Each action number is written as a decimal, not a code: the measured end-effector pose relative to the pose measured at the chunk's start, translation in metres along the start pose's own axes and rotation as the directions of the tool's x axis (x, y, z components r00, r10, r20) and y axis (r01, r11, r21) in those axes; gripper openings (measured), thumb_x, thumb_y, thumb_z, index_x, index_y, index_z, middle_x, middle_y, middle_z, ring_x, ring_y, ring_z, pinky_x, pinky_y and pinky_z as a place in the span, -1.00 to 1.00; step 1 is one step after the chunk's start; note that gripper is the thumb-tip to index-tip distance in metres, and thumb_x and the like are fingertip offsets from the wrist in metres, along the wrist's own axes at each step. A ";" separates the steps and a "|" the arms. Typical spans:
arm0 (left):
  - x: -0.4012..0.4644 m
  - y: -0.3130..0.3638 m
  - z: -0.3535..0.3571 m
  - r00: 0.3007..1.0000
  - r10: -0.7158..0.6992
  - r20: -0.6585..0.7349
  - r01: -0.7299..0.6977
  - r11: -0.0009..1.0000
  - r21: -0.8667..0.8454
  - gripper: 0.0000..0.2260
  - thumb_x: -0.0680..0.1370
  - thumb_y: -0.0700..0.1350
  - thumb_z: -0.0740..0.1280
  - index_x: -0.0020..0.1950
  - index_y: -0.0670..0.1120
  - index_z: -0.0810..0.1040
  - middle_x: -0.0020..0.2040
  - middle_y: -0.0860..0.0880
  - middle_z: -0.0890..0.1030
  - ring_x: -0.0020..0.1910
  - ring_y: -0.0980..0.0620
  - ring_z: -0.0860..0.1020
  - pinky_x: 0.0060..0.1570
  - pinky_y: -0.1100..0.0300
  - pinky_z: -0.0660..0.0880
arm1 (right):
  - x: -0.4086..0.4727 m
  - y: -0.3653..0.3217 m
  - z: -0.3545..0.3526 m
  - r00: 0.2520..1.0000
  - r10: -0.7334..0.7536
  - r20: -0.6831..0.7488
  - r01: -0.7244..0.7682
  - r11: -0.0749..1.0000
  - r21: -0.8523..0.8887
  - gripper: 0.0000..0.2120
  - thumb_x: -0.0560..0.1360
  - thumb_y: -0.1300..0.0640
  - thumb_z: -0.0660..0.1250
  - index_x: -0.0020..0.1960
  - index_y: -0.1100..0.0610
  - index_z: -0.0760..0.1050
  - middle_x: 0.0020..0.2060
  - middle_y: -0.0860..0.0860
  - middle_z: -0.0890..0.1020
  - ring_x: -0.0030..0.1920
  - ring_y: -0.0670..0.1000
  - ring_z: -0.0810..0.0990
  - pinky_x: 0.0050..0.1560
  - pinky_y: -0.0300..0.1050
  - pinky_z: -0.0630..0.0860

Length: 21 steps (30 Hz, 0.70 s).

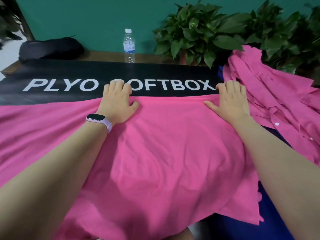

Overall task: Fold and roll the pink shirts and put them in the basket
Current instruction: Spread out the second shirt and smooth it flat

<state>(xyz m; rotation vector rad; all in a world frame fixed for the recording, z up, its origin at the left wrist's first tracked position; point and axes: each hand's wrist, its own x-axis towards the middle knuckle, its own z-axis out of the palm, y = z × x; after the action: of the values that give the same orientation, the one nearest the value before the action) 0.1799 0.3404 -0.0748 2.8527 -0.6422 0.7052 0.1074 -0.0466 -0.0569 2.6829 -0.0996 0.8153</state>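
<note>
A pink shirt lies spread over the black surface in front of me, hanging over the near edge. My left hand, with a smartwatch on the wrist, holds the shirt's far edge, fingers curled over it and thumb on top. My right hand holds the same far edge further right, fingers over the hem and thumb spread on the cloth. A pile of other pink shirts lies at the right, touching the spread shirt. No basket is in view.
The black box surface bears the white words PLYO SOFTBOX. Behind it stand a water bottle, a black bag at the far left and leafy plants against a green wall.
</note>
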 end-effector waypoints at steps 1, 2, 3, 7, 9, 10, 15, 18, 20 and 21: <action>-0.002 0.003 -0.004 0.999 0.030 -0.043 -0.028 0.999 0.044 -0.72 0.48 0.08 0.27 -0.03 -0.13 0.40 -0.02 -0.13 0.44 -0.03 -0.17 0.38 0.00 -0.06 0.30 | 0.001 -0.002 -0.002 1.000 -0.024 -0.003 0.023 0.999 -0.038 -0.45 0.52 -0.33 0.25 0.08 0.18 0.40 -0.01 0.16 0.44 0.01 0.19 0.38 0.07 0.14 0.31; -0.003 0.007 -0.008 0.998 0.041 -0.052 -0.037 0.996 0.082 -0.75 0.48 0.05 0.25 -0.08 -0.13 0.38 -0.08 -0.14 0.47 -0.12 -0.17 0.39 -0.09 -0.03 0.31 | 0.002 -0.006 -0.006 0.999 -0.041 0.019 0.042 0.996 -0.077 -0.51 0.54 -0.27 0.25 0.07 0.18 0.40 -0.02 0.16 0.46 -0.01 0.19 0.40 0.05 0.13 0.31; -0.005 0.012 -0.013 1.000 0.020 -0.018 -0.018 0.995 0.097 -0.78 0.50 0.03 0.23 -0.13 -0.12 0.36 -0.14 -0.16 0.51 -0.21 -0.17 0.40 -0.18 0.01 0.29 | 0.003 -0.011 -0.010 0.995 -0.065 0.071 0.073 0.991 -0.115 -0.60 0.57 -0.19 0.25 0.06 0.18 0.42 -0.02 0.15 0.49 -0.02 0.18 0.45 0.05 0.12 0.32; -0.018 0.024 -0.016 0.980 -0.139 0.145 0.132 0.989 0.063 -0.76 0.63 0.01 0.11 -0.09 -0.12 0.42 -0.12 -0.21 0.63 -0.21 -0.25 0.53 -0.25 0.05 0.31 | 0.009 -0.055 -0.044 0.903 0.031 0.428 0.006 0.996 -0.086 -0.76 0.59 0.22 0.15 0.22 0.16 0.48 0.14 0.12 0.62 0.14 0.18 0.61 0.18 0.04 0.40; -0.031 0.028 -0.021 0.972 -0.142 0.188 0.143 0.990 0.011 -0.74 0.65 0.05 0.12 -0.02 -0.13 0.40 -0.01 -0.20 0.61 -0.04 -0.26 0.55 -0.12 -0.01 0.39 | 0.007 -0.091 -0.068 0.874 0.076 0.480 -0.100 0.995 0.024 -0.72 0.59 0.17 0.19 0.26 0.16 0.49 0.18 0.12 0.60 0.19 0.20 0.59 0.20 0.05 0.40; -0.039 0.031 -0.025 0.968 -0.143 0.208 0.144 0.989 0.007 -0.70 0.65 0.09 0.13 0.03 -0.14 0.42 0.06 -0.19 0.58 0.05 -0.24 0.52 0.00 -0.04 0.37 | 0.002 -0.113 -0.081 0.885 0.049 0.463 -0.111 0.988 0.106 -0.72 0.60 0.10 0.20 0.26 0.16 0.49 0.17 0.12 0.59 0.18 0.20 0.58 0.19 0.06 0.40; -0.092 0.029 -0.061 0.900 -0.033 0.435 0.098 0.987 -0.128 -0.54 0.65 0.12 0.11 0.50 -0.05 0.29 0.47 -0.10 0.32 0.47 -0.16 0.24 0.46 -0.05 0.17 | -0.045 -0.227 -0.133 0.929 -0.207 0.307 -0.040 0.769 0.638 -0.64 0.66 -0.02 0.14 0.36 0.11 0.47 0.29 0.07 0.55 0.32 0.15 0.49 0.32 0.05 0.38; -0.143 0.007 -0.088 0.887 -0.044 0.459 0.119 0.984 -0.135 -0.43 0.67 0.20 0.06 0.63 0.02 0.11 0.63 -0.06 0.10 0.61 -0.06 0.04 0.56 0.02 -0.06 | -0.072 -0.259 -0.142 0.871 -0.281 0.404 -0.061 0.753 0.655 -0.48 0.69 -0.17 -0.02 0.57 0.00 0.26 0.56 0.02 0.30 0.57 0.08 0.21 0.56 0.05 0.12; -0.179 -0.016 -0.104 0.883 -0.182 0.433 0.231 0.971 -0.061 -0.34 0.61 0.36 0.02 0.64 0.07 0.08 0.65 -0.04 0.05 0.62 -0.05 -0.01 0.57 0.00 -0.10 | -0.079 -0.260 -0.139 0.846 -0.299 0.441 -0.031 0.798 0.602 -0.38 0.66 -0.28 -0.10 0.64 -0.04 0.11 0.63 -0.02 0.11 0.62 0.02 0.03 0.61 0.03 -0.07; -0.194 -0.031 -0.113 0.863 -0.260 0.434 0.296 0.955 -0.017 -0.30 0.58 0.42 -0.01 0.64 0.10 0.06 0.65 -0.04 0.03 0.62 -0.05 -0.02 0.57 -0.02 -0.10 | -0.080 -0.258 -0.138 0.837 -0.300 0.457 -0.024 0.815 0.579 -0.35 0.65 -0.32 -0.12 0.65 -0.05 0.06 0.64 -0.04 0.06 0.63 0.01 -0.01 0.61 0.03 -0.11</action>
<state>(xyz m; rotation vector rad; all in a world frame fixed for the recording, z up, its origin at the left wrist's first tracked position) -0.0085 0.4655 -0.0678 2.9465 -0.2775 0.0007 0.0094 0.2397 -0.0700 3.3582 0.2641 -0.0005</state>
